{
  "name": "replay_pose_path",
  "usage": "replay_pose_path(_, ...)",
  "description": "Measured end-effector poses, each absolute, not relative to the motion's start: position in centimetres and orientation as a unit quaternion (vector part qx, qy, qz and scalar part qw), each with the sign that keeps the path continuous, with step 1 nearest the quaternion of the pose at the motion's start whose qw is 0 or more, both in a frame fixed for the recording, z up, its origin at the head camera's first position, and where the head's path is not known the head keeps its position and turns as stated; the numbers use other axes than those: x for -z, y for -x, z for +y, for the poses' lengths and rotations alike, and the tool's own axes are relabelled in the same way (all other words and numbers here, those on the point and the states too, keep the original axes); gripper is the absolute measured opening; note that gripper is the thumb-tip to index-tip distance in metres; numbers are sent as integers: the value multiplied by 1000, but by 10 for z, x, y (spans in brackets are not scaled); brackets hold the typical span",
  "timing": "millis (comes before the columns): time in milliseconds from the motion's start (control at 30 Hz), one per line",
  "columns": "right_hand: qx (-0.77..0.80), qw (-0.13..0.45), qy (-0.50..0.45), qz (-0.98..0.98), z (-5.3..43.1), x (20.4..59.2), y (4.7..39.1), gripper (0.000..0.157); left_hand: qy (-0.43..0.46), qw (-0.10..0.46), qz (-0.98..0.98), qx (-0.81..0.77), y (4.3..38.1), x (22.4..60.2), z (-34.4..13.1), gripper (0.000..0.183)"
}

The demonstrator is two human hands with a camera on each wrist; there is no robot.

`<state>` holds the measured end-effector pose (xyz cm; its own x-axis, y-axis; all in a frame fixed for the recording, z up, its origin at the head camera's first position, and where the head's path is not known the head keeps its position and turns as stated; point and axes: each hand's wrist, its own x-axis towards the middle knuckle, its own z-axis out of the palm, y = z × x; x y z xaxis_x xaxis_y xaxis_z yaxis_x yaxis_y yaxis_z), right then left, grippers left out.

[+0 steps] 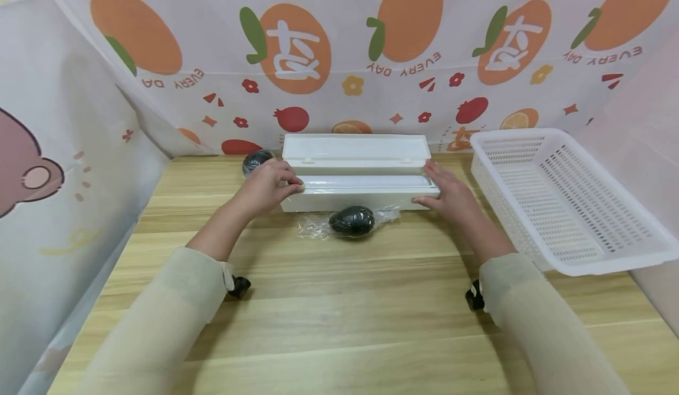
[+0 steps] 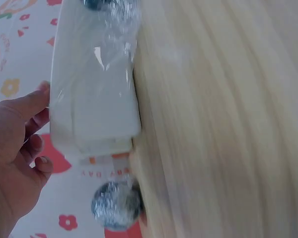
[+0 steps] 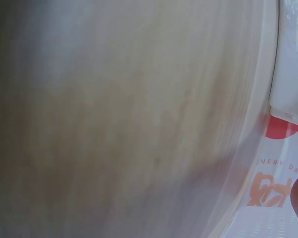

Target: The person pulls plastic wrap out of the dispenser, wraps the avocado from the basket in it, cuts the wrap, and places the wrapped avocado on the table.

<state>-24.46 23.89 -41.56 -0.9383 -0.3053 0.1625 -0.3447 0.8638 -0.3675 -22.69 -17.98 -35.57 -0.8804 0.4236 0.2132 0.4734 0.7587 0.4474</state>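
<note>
A white cling film box (image 1: 361, 199) lies across the back of the table, its lid (image 1: 356, 146) raised and a white roll (image 1: 366, 181) inside. My left hand (image 1: 265, 187) pinches a small green piece (image 1: 303, 187) at the left end of the box's front edge. In the left wrist view, that thumb and the fingers (image 2: 36, 106) are at the box's rim. My right hand (image 1: 451, 193) grips the right end, thumb on the front wall and fingers toward the back. Before the box lies a dark avocado-shaped fruit (image 1: 352, 221) in clear film (image 1: 313, 227).
Another dark, film-wrapped fruit (image 1: 254, 160) sits at the back left, partly behind my left hand. A white perforated basket (image 1: 509, 218) stands at the right. The wooden table (image 1: 350, 312) meets a fruit-printed cloth (image 1: 339, 100) at the back.
</note>
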Motion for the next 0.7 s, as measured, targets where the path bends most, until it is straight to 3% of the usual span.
replay_pose_path(500, -195, 50, -172, -964, 239, 414, 246, 92, 208, 67, -944, 246, 222, 355, -212, 14)
replay_pose_path(700, -186, 43, -178, -965, 241, 412, 246, 92, 159, 26, -947, 277, 217, 355, -210, 21)
